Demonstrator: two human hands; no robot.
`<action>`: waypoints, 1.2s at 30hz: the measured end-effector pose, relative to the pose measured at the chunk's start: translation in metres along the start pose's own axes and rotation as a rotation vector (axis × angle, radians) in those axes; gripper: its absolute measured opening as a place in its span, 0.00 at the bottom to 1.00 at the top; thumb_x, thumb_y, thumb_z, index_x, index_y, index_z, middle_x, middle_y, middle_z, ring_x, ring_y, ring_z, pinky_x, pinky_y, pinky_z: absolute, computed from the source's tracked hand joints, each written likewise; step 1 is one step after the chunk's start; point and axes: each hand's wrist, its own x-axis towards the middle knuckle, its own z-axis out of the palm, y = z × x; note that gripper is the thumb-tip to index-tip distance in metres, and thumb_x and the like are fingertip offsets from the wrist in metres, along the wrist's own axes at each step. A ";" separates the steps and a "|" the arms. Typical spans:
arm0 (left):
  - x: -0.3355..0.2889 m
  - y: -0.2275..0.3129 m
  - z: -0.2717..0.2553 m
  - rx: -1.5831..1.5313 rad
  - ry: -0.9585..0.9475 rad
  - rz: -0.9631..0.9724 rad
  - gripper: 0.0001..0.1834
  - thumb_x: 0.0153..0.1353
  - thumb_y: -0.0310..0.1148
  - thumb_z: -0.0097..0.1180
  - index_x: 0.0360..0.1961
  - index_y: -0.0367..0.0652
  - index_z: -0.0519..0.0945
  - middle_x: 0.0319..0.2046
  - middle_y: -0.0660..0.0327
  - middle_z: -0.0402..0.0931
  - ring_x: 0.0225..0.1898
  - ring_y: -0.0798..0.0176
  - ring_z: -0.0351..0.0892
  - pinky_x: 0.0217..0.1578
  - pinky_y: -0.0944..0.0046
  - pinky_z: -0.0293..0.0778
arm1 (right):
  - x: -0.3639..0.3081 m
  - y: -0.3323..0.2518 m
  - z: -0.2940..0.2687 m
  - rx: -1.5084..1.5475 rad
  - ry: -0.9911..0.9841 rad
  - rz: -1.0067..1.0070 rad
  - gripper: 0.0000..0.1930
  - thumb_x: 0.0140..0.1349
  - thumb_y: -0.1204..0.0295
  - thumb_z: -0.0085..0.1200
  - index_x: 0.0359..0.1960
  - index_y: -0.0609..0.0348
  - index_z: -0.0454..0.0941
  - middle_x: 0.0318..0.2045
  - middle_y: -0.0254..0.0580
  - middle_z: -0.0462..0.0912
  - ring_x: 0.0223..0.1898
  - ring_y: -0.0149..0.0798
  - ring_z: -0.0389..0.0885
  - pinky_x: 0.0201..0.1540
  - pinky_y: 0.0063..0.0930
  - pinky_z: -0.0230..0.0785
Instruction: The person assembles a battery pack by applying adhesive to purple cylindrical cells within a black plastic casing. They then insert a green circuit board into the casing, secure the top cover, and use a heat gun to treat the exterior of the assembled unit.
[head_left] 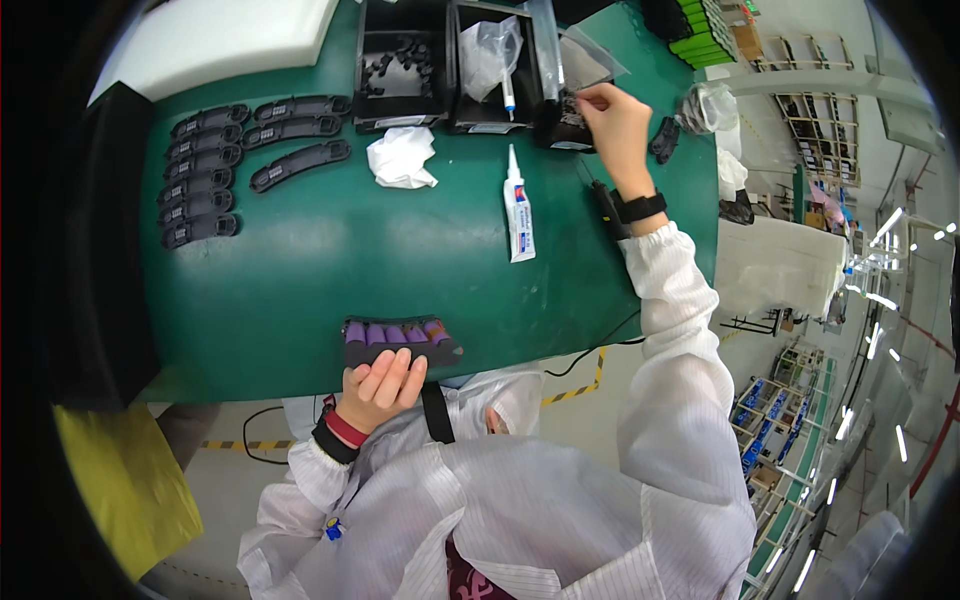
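A battery pack (pixel 400 345), with a row of purple cylindrical cells in a dark casing, is held in my left hand (pixel 383 388) at the table's near edge. The fingers wrap up over its near side. Farther away on the right, my right hand (pixel 618 125) reaches over a small black bin (pixel 566 132) of tiny parts. Its thumb and fingers are pinched together; whatever lies between them is too small to make out. Near the right wrist lies a black pen-shaped electric screwdriver (pixel 606 210). A white glue tube (pixel 519 212) rests left of it.
Dark curved plastic shells (pixel 200 185) lie in rows at the left. Crumpled white tissue (pixel 402 157) sits below a black bin of small black pieces (pixel 405 95). Another bin (pixel 488 127) holds a plastic bag and a blue-tipped tube. White foam (pixel 220 45) stands far left.
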 end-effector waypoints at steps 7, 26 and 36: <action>0.010 -0.009 -0.005 -0.015 -0.010 0.071 0.19 0.62 0.35 0.55 0.55 0.59 0.72 0.54 0.67 0.67 0.63 0.63 0.62 0.74 0.55 0.44 | 0.000 -0.008 -0.013 -0.073 -0.118 0.020 0.05 0.54 0.77 0.61 0.32 0.64 0.84 0.26 0.48 0.86 0.30 0.40 0.87 0.36 0.26 0.77; 0.010 -0.012 0.004 0.003 0.102 0.129 0.14 0.68 0.40 0.50 0.54 0.59 0.72 0.52 0.65 0.67 0.61 0.60 0.66 0.72 0.52 0.53 | -0.099 -0.179 0.036 0.691 -1.484 0.450 0.06 0.51 0.78 0.66 0.30 0.67 0.87 0.26 0.42 0.87 0.28 0.29 0.84 0.34 0.21 0.74; 0.009 -0.009 0.006 -0.015 0.107 0.096 0.16 0.67 0.40 0.50 0.55 0.60 0.72 0.53 0.67 0.67 0.62 0.61 0.66 0.73 0.52 0.49 | -0.089 -0.200 0.041 0.454 -1.586 0.550 0.07 0.47 0.76 0.65 0.29 0.66 0.87 0.24 0.41 0.86 0.26 0.29 0.80 0.29 0.24 0.71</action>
